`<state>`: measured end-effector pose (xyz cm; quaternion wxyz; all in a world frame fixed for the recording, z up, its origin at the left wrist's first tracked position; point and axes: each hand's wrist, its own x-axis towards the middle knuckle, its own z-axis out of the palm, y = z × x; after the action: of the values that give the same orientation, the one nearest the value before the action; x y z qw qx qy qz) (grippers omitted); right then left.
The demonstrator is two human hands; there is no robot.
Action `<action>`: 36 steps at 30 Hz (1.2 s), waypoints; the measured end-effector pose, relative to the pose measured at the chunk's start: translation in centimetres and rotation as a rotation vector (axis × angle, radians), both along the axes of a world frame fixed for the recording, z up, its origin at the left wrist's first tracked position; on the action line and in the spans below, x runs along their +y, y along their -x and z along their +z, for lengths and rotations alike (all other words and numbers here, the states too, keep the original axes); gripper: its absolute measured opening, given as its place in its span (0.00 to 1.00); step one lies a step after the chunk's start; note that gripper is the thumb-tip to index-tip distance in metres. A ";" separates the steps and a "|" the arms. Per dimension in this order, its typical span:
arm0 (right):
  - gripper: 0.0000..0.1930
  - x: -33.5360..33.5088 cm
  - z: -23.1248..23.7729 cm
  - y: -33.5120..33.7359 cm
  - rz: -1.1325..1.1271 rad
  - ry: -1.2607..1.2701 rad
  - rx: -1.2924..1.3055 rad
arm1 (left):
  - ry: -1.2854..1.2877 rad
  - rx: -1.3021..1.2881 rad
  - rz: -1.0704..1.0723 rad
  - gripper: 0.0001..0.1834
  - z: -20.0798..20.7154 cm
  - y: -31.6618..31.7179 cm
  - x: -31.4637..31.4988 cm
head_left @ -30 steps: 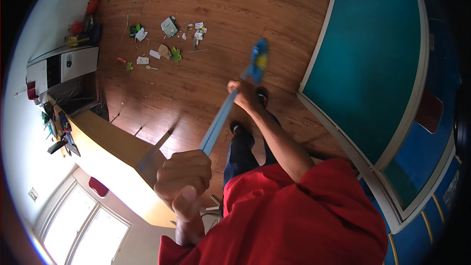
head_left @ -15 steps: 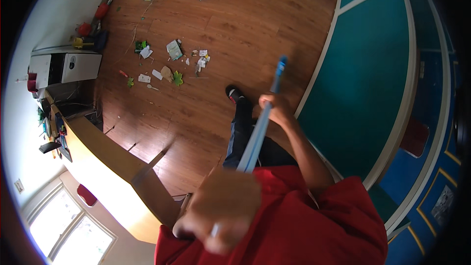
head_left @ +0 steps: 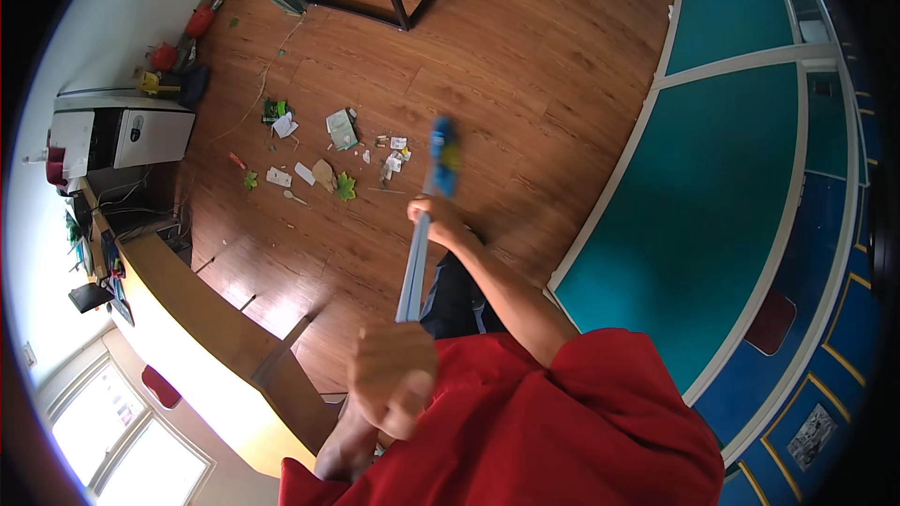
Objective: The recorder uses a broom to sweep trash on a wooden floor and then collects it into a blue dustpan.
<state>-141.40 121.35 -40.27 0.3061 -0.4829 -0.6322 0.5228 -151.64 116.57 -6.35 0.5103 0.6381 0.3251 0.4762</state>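
A broom with a pale blue handle point(head_left: 411, 276) slants away from my body over the wooden floor. My left hand point(head_left: 394, 377) is closed round the top end of the handle, close to my red shirt. Farther down, my right hand point(head_left: 433, 215) grips the same handle. The blue broom head point(head_left: 442, 157), blurred and with some yellow on it, is right of the scattered litter. That litter includes white paper scraps point(head_left: 394, 161), a pale green booklet point(head_left: 342, 129), a green leaf point(head_left: 346, 187), a brown scrap point(head_left: 323, 175) and a white spoon point(head_left: 294, 198).
A yellow-topped desk point(head_left: 206, 337) stands to the left, its legs on the floor. Beyond it is a white cabinet-like appliance point(head_left: 155, 138). A black metal frame point(head_left: 398, 0) stands at the far side. Green panels point(head_left: 694, 215) with white edging run along the right.
The broom head has swung left toward the litter, and both hands have moved left with the handle. My view has shifted slightly.
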 end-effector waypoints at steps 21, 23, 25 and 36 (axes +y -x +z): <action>0.04 13.6 -0.8 -37.7 -0.432 0.077 -0.823 | 0.239 -0.350 -0.148 0.15 -11.9 -20.7 19.6; 0.04 17.8 -5.2 -43.2 -0.386 0.116 -0.874 | 0.332 -0.367 -0.008 0.17 -16.8 -25.5 22.2; 0.04 22.3 -8.8 -46.2 -0.334 0.090 -0.904 | 0.338 -0.371 0.099 0.18 -20.1 -28.4 24.0; 0.03 30.5 -3.4 -18.0 0.124 -0.030 -0.209 | 0.192 0.083 0.609 0.15 -2.9 -18.7 24.8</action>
<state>-123.45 151.88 -43.63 0.2129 -0.4903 -0.6971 0.4779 -132.97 141.32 -9.29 0.3885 0.4793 0.5652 0.5476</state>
